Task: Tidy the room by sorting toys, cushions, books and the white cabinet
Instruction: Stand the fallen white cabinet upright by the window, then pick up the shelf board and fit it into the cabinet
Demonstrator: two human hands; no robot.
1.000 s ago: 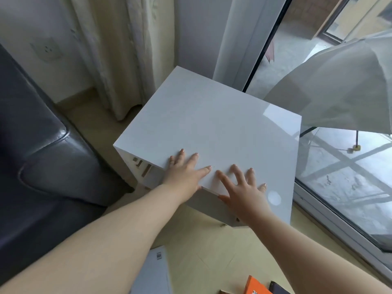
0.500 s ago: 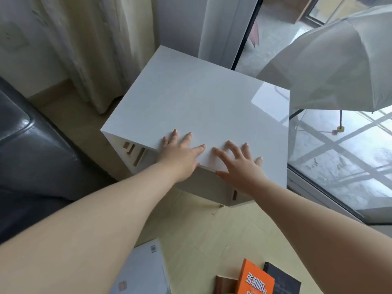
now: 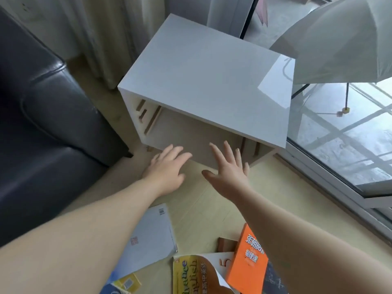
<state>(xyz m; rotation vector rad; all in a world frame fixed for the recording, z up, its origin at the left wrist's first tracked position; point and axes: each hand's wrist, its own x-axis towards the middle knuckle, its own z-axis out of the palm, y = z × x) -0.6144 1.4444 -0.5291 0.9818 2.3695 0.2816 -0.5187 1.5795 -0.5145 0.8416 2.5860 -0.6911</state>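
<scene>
Pale wooden floor (image 3: 212,209) carries everything: nearest, an orange paperback book (image 3: 247,262) and a flat grey-blue book (image 3: 148,240). Beyond, left hand (image 3: 167,169) and right hand (image 3: 229,171) spread a wide, empty grip before the open front of the glossy white box cabinet (image 3: 207,81), between black leather sofa (image 3: 46,107) and glass sliding door (image 3: 350,149). A hard shove could drive its corner into the glass; a step could slip on books. Earlier both palms lay on its top; now they hang lower.

We see the yellow paperback book (image 3: 187,274) cut off by the bottom edge; our right forearm (image 3: 314,247) hides most of a dark-covered book (image 3: 273,282).
</scene>
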